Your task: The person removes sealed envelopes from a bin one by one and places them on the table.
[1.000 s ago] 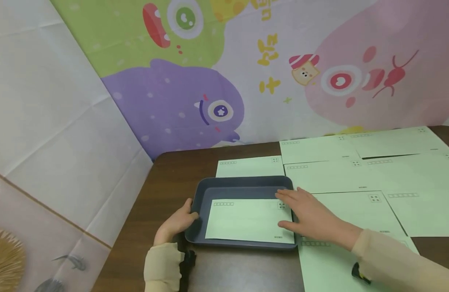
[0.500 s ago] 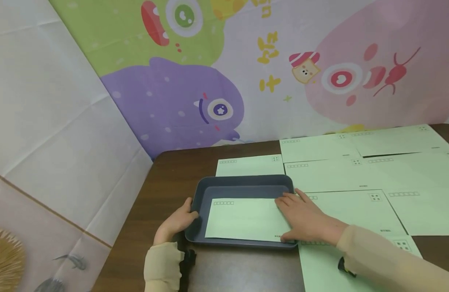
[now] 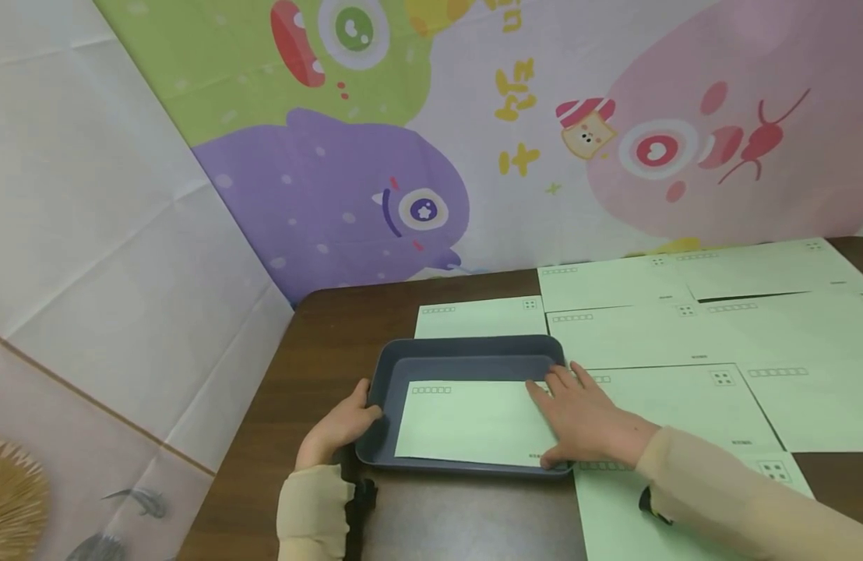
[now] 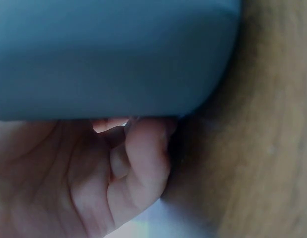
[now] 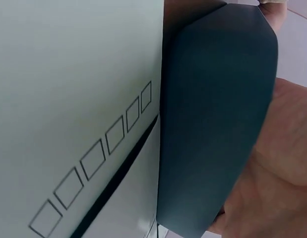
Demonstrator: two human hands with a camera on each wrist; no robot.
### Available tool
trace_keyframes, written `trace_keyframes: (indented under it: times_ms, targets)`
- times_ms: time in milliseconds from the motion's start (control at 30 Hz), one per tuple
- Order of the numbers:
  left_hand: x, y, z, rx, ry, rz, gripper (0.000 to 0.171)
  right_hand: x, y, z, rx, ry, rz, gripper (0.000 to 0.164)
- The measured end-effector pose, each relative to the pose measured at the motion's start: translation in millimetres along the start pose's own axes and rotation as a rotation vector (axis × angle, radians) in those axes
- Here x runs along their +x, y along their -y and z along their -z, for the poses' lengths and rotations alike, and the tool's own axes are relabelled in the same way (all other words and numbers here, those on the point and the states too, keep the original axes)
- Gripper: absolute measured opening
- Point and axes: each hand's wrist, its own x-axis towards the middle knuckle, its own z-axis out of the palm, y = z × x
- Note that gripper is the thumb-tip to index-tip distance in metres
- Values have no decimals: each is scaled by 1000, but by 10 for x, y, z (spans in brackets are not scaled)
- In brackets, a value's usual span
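Observation:
A dark blue-grey rectangular tray (image 3: 466,368) lies on the brown table, and a pale envelope (image 3: 473,421) rests in its front half. My left hand (image 3: 343,421) grips the tray's left side, thumb over the rim. In the left wrist view, curled fingers (image 4: 146,158) show right at the lower edge of the tray wall (image 4: 118,79). My right hand (image 3: 586,417) lies across the tray's right side, fingers spread over the envelope's right end and thumb by its front corner. The right wrist view has the palm (image 5: 282,163) over the tray's outer wall (image 5: 217,99); the fingertips are mostly hidden there.
Several similar envelopes (image 3: 649,401) cover the table right of the tray, some overlapping. Another envelope (image 3: 480,317) lies behind the tray. A cartoon-printed cloth (image 3: 333,202) hangs along the back, and a white cloth (image 3: 123,156) hangs at left.
My right hand has moved forward and come down over the envelope's right end, covering its printed corner square. The left hand and the tray have stayed in place.

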Motion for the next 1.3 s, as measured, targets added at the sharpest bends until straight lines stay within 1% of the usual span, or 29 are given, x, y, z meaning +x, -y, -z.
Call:
trace_keyframes:
  times_ms: [167, 333, 433, 533, 633, 800, 900, 1100, 1233, 1300]
  targets:
    - [4, 6, -2, 1, -2, -7, 56, -5, 5, -25, 13, -69, 1, 113]
    - [6, 15, -1, 9, -1, -10, 51, -10, 10, -46, 58, -168, 23, 122]
    - [8, 13, 2, 14, -2, -6, 54, -18, 16, -48, 102, -216, 23, 124]
    - [12, 12, 1, 13, 1, 2, 60, -30, 20, -47, 145, -261, 5, 124]
    - [14, 8, -6, 16, 1, 4, 61, -46, 19, -49, 173, -303, -12, 117]
    - [17, 10, -17, 15, -8, -6, 52, -66, 36, -37, 201, -365, -16, 89]
    - [19, 14, -15, 17, -11, -3, 50, -80, 50, -20, 244, -374, -23, 77]
    - [28, 25, -13, 17, -8, -4, 53, -147, 64, 26, 419, -346, -56, 66]
    - [31, 25, -13, 13, -5, 0, 58, -180, 69, 40, 482, -344, -65, 62]
    - [35, 30, -13, 17, -1, 4, 61, -197, 74, 51, 516, -330, -77, 62]
